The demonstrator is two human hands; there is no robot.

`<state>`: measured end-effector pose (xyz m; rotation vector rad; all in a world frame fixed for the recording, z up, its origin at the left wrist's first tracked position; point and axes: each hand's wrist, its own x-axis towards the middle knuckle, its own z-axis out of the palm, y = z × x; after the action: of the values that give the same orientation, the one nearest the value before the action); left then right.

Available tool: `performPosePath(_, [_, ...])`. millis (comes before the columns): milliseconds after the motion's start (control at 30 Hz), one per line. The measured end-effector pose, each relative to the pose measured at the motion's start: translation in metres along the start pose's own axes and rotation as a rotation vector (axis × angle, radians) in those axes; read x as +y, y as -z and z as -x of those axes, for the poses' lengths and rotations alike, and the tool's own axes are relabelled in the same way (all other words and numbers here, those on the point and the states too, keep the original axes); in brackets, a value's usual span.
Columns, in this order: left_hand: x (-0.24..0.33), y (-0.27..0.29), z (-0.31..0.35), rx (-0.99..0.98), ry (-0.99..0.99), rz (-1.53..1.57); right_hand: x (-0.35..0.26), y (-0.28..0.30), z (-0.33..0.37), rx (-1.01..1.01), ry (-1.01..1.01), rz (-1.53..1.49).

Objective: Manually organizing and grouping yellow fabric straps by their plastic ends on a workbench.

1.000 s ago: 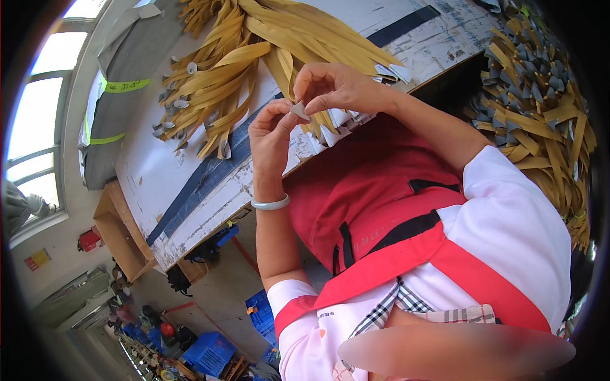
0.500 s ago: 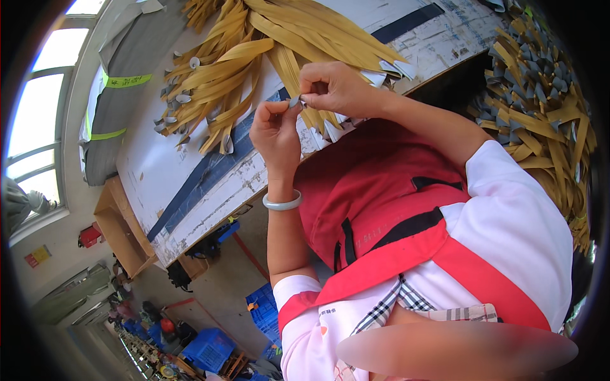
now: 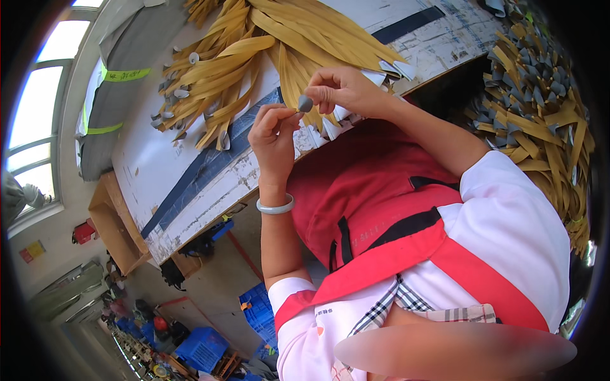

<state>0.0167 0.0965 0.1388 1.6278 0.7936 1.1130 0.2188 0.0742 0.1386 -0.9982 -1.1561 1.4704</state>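
Note:
Between my hands, just off the table's near edge, is a small grey cone-shaped piece (image 3: 305,103). My right hand (image 3: 343,87) pinches at its upper right side with thumb and forefinger. My left hand (image 3: 273,140), with a pale bangle at the wrist, has its fingers closed at the piece's lower left side; a tiny yellowish bit shows at its fingertips. Behind the hands, long mustard-yellow strips (image 3: 318,35) lie in a heap on the worn white table (image 3: 171,155). Many strips end in grey or white folded tips.
A larger pile of yellow strips with grey tips (image 3: 534,82) stands at the right. Dark strips (image 3: 203,178) are on the tabletop. Stacked grey material with yellow-green bands (image 3: 114,101) is at the left, above an open cardboard box (image 3: 117,222). Blue crates (image 3: 202,349) stand on the floor.
The grey piece now shows its broad side and sits a little further right. My right hand has shifted slightly right and down; my left hand has lowered slightly.

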Motion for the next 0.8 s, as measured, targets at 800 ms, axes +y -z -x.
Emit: performPosePath(800, [-0.01,0.009,0.018,0.04,0.15,-0.152,-0.004,0.099,0.031,0.035,0.528,1.451])
